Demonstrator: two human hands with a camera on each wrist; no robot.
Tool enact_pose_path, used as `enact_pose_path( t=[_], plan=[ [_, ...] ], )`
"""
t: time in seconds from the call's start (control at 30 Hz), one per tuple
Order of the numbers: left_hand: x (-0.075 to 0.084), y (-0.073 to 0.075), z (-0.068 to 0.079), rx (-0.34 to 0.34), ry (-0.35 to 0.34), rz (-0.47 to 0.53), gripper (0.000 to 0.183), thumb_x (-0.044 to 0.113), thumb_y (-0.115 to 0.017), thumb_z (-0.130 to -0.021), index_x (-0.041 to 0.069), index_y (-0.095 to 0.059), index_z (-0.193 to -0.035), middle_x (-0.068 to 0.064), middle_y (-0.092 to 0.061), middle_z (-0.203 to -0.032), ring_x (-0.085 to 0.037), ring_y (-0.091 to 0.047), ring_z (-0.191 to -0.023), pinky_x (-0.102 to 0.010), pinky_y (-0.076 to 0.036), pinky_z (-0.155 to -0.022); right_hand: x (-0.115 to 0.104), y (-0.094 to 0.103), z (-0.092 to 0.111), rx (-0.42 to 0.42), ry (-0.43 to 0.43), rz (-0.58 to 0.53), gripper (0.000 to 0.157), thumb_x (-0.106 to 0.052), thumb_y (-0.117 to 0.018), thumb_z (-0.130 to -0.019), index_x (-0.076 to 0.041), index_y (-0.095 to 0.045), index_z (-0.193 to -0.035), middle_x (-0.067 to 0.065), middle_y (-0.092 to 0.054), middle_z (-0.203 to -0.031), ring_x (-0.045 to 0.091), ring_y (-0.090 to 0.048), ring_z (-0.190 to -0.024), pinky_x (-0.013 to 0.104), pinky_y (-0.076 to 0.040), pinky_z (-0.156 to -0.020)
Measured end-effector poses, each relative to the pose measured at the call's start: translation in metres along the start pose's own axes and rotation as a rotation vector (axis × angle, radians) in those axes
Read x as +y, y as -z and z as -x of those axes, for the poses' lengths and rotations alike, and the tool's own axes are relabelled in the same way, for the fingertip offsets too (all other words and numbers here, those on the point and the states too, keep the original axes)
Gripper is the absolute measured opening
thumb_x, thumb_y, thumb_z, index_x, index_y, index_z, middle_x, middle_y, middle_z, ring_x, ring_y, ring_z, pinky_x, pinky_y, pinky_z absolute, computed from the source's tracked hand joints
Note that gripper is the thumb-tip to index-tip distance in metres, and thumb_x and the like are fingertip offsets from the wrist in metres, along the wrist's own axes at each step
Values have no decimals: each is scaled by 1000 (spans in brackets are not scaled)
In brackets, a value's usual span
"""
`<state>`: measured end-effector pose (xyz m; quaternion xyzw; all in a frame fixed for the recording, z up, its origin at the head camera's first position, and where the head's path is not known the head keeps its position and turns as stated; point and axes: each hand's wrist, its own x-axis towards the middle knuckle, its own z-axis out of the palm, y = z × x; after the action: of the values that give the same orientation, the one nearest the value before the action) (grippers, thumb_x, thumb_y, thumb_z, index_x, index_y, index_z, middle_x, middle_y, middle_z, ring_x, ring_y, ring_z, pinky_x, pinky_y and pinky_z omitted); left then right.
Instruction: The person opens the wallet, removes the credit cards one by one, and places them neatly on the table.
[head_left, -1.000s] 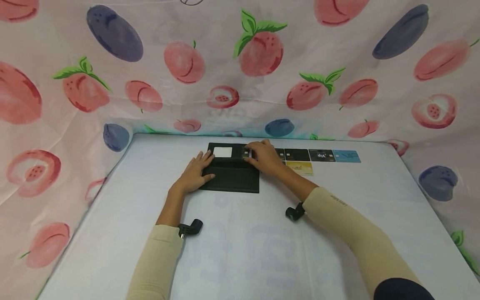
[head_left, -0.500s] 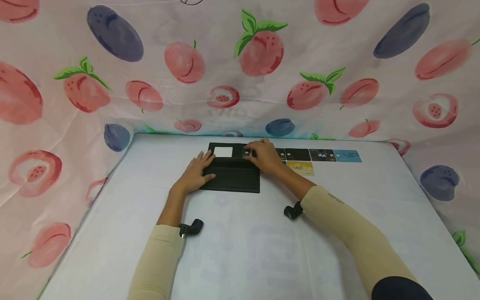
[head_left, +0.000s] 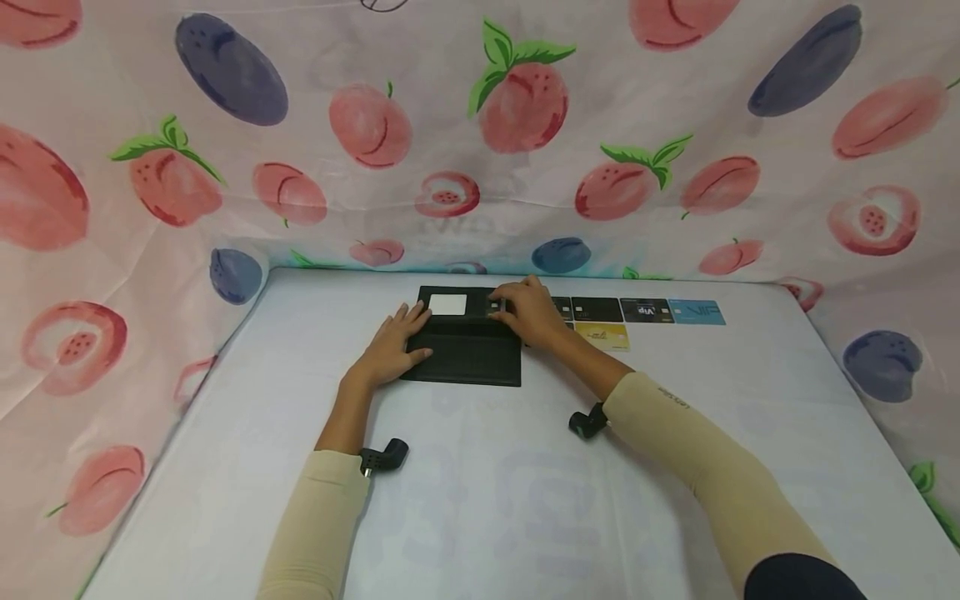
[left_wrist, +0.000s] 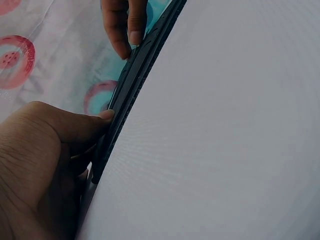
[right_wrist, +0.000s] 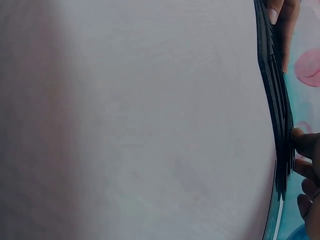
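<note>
An unfolded black wallet lies flat near the far edge of the table, a white panel in its upper left part. On its left side rests my left hand, fingers extended over the edge and thumb on the lower flap. My right hand pinches a dark card at the wallet's upper right; the fingers hide most of it. In the left wrist view the wallet appears edge-on, with the left thumb on it. From the right wrist, the wallet's layered edge shows beside the right fingertips.
Right of the wallet, cards lie in a row: a black card, a black Vip card and a blue card. A gold card sits below them, partly beside the right wrist. Behind the table hangs a fruit-print cloth.
Both hands stay almost in place on the wallet. The right forearm has shifted very slightly left since the earliest frame, the fingers still at the same card.
</note>
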<state>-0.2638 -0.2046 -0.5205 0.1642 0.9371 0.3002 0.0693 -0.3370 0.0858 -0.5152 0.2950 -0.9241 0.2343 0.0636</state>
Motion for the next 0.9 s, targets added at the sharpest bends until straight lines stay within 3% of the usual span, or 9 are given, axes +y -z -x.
enact_pose_path(
  t=[0.07,0.2,0.3,0.5,0.9],
  plan=[
    [1,0,0,-2,-1,0,74,23,-66,-101,3,-33,-164,-14,-18,-174,-36,-5,-161,-48,0,-129,1,1,1,1,-3,-5,35,-27,-78,-98,-12,-75,-130,6,-74,-128,30,-54,-107,48,-45,-94],
    [1,-1,-1,-5,5,-7,75,24,-66,-101,4,-32,-165,-14,-16,-174,-36,-5,-161,-47,1,-129,5,4,4,-3,-15,-20,35,-26,-77,-98,-12,-75,-130,6,-75,-102,30,-54,-103,48,-45,-94],
    [0,0,0,-8,11,-7,75,25,-66,-101,5,-31,-165,-14,-16,-174,-35,-4,-161,-46,1,-129,9,7,7,-8,-28,-25,34,-26,-77,-99,-13,-75,-131,4,-72,-93,29,-53,-103,48,-44,-93],
    [-4,0,1,-6,9,4,75,24,-65,-101,4,-31,-165,-14,-15,-175,-36,-4,-161,-47,1,-129,14,11,12,-10,-38,-12,36,-27,-77,-99,-14,-75,-132,6,-71,-132,30,-52,-106,49,-46,-90],
    [-2,0,0,-5,-2,6,75,23,-66,-101,4,-32,-164,-14,-16,-174,-36,-4,-161,-48,1,-129,16,12,14,-21,-19,27,42,-34,-78,-98,-12,-73,-134,13,-64,-144,36,-51,-117,54,-44,-98]
  ],
)
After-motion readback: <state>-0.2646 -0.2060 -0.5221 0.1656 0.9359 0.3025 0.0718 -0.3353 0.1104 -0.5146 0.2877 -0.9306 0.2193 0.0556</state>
